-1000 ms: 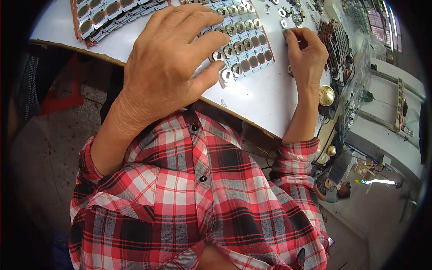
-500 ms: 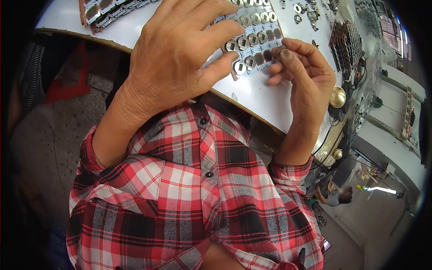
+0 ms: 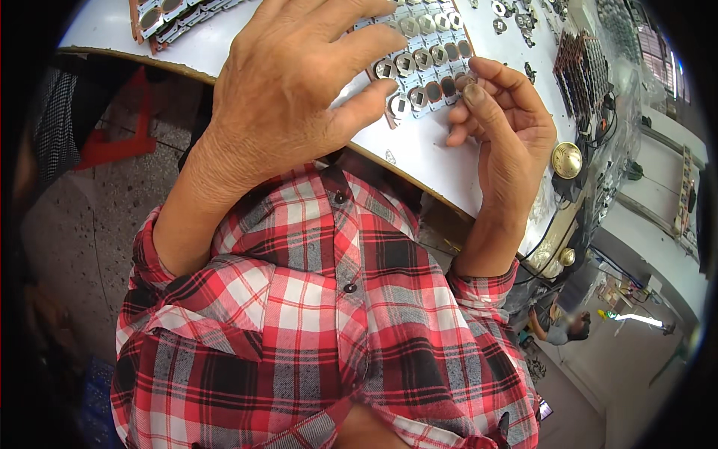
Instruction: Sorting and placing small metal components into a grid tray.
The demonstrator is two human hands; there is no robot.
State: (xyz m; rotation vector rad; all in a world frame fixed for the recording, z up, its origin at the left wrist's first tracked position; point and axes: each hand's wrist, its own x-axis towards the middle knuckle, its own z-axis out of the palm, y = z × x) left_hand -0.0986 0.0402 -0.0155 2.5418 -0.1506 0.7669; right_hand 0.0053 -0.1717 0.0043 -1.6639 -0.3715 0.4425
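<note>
On the white table lies a panel (image 3: 428, 75) of joined pale-blue plates in rows. Silver round metal parts with a square centre sit on many plates. Others, toward the right end of the near rows, show dark discs. My left hand (image 3: 288, 82) hovers at the panel's left side, fingers spread, hiding part of it. At the near right corner my right hand (image 3: 512, 112) has thumb and forefinger brought together. Whatever small thing is between them is too hidden to name.
Similar panels (image 3: 187, 22) are stacked at the far left, and another stack (image 3: 580, 78) stands at the right. Loose metal parts (image 3: 523, 22) lie scattered beyond the panel. A round brass-coloured object (image 3: 567, 161) and cables are at the right edge. A person (image 3: 561, 327) is in the background.
My right thumb and forefinger remain pinched at the panel's near right corner, with a slight shift. A dark disc now shows where a silver part sat in the near row.
</note>
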